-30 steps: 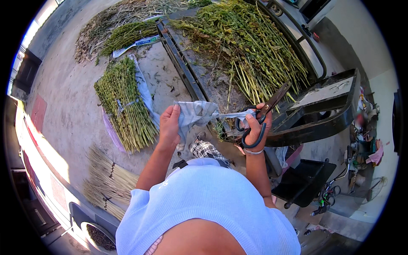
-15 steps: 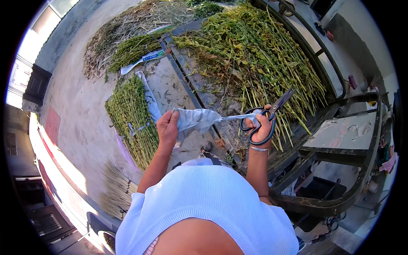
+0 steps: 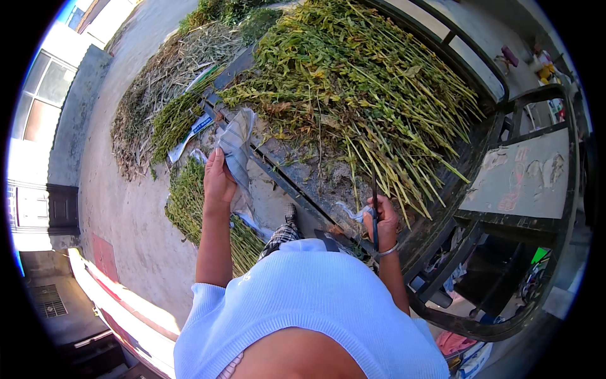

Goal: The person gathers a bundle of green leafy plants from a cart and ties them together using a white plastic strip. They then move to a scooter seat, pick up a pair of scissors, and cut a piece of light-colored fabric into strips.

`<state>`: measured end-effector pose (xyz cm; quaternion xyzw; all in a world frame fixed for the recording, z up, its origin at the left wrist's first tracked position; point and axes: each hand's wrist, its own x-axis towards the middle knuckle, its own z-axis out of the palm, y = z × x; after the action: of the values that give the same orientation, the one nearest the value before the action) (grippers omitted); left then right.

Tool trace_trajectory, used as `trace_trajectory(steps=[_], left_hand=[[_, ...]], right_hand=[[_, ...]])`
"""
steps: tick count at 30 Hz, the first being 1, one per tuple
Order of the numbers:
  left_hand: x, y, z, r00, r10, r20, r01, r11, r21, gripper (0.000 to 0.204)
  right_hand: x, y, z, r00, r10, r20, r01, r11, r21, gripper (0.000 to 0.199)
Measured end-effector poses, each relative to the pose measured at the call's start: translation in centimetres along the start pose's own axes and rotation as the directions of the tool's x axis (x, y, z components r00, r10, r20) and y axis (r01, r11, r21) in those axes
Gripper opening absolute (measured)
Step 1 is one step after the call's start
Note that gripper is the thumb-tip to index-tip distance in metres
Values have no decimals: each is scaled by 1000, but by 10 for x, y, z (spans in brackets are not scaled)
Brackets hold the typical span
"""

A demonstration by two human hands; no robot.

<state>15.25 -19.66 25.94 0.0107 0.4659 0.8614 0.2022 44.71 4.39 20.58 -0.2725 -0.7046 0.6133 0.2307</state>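
Note:
My left hand (image 3: 218, 178) grips a crumpled, pale grey-white plastic sheet (image 3: 238, 142), pinched between thumb and fingers. The sheet hangs loosely beside the hand, over the edge of the cart bed. Over on the right, my right hand (image 3: 386, 222) is closed around dark-handled scissors (image 3: 375, 218), seen nearly edge-on with the blades pointing away from me. From the same hand a short white plastic strip (image 3: 353, 212) sticks out to the left. The strip and the sheet are apart. Cut green-yellow stalks (image 3: 372, 101) lie heaped on the cart just beyond my right hand.
A dark metal cart frame (image 3: 565, 189) curves around on the right, with a pale panel (image 3: 517, 174) in it. On the ground to the left lie a bundle of green stalks (image 3: 184, 205) and a heap of dry stalks (image 3: 148, 95). A blue-and-white bag (image 3: 192, 136) lies near the cart.
The plastic stretched between my hands has parted into a sheet and a strip. My hands are wider apart. The scissors have turned edge-on, and the view has shifted.

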Motion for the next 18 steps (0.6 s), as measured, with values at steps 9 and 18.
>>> trace_trajectory(steps=[9,18], left_hand=[[77,-58,52,819,-441,367,434,895,104,21],[107,-111,107,494,-678,545,630,711,313,33]], right_hand=[[-215,122,-22,850,282,-444,-512,640,-573,33],[-271,65,43,577,116,-808,-744,482,-462,50]])
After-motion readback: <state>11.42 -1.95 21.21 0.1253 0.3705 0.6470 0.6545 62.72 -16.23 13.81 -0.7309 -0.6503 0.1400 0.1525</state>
